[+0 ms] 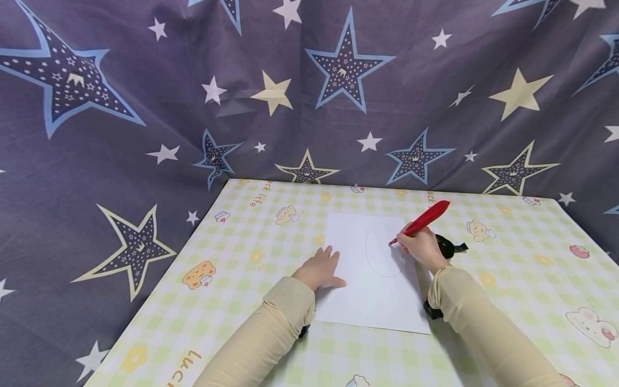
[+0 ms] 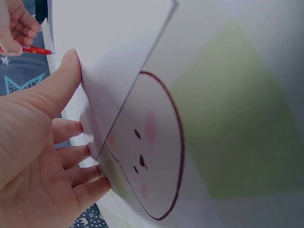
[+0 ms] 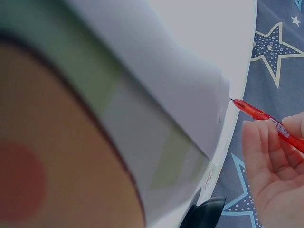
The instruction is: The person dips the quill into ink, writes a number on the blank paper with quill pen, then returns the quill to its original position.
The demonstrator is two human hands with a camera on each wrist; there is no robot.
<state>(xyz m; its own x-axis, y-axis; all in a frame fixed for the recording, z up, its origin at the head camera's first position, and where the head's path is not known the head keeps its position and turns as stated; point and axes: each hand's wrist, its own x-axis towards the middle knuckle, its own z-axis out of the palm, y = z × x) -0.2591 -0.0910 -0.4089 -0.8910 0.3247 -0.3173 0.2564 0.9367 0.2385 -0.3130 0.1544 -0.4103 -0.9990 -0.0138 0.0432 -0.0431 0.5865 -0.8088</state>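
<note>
A white sheet of paper [image 1: 358,301] lies on the table, with a thin curved line like an open U drawn on it. My right hand [image 1: 419,246] pinches a red pen [image 1: 430,215] with a wide, feather-shaped top end. Its tip is right at the paper, near the upper right end of the curve. In the right wrist view the slim red barrel of the pen [image 3: 256,113] shows a small printed label. My left hand [image 1: 319,269] rests on the sheet's left edge, fingers spread and thumb [image 2: 66,76] out over the paper.
A checked green and white tablecloth [image 1: 251,306] with cartoon prints covers the table. Beside the right wrist is a rounded black object [image 1: 446,247], and another black piece [image 1: 432,310] shows under the right sleeve. A dark curtain with stars [image 1: 290,129] hangs behind the table.
</note>
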